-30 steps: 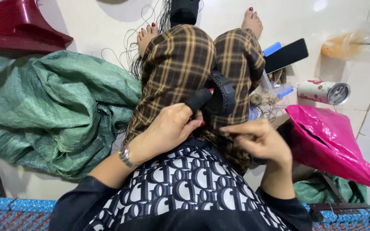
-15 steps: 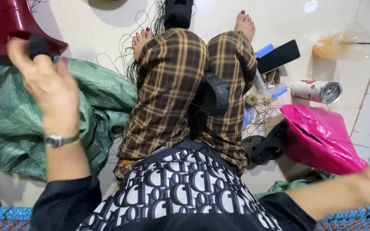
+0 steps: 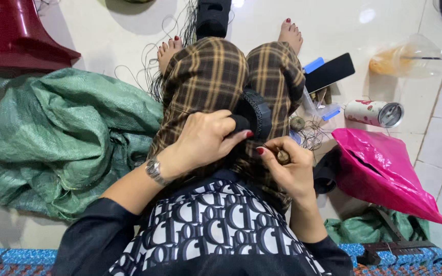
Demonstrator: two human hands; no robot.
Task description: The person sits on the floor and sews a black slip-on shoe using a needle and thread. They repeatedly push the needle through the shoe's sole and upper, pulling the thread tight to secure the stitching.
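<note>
Head view: the left hand [image 3: 205, 138] has its grip closed on a small black piece [image 3: 240, 122], pressing it against the black ribbed band [image 3: 258, 113] that sits on the lap between the plaid knees [image 3: 216, 76]. Just at four o'clock of it, the right hand [image 3: 287, 163] pinches a small brownish round bit [image 3: 283, 156], fingertips narrow and tight, nearly touching the left's.

Risk, as I read it: the thin dark threads [image 3: 152, 76] trailing off the knees toward eleven o'clock could snag or tangle on a pull, and the little round bit could slip down into the lap folds.

Around them: green sack [image 3: 52, 133] at nine o'clock, pink plastic bag [image 3: 379, 168] at three, a can [image 3: 374, 113] lying on the tiled floor [image 3: 103, 36], a dark phone [image 3: 329, 71] at one o'clock, a clear cup [image 3: 410, 57] beyond it, a red stool [image 3: 11, 36] at ten. Nothing lies between the hands; the clutter crowds the right side.
</note>
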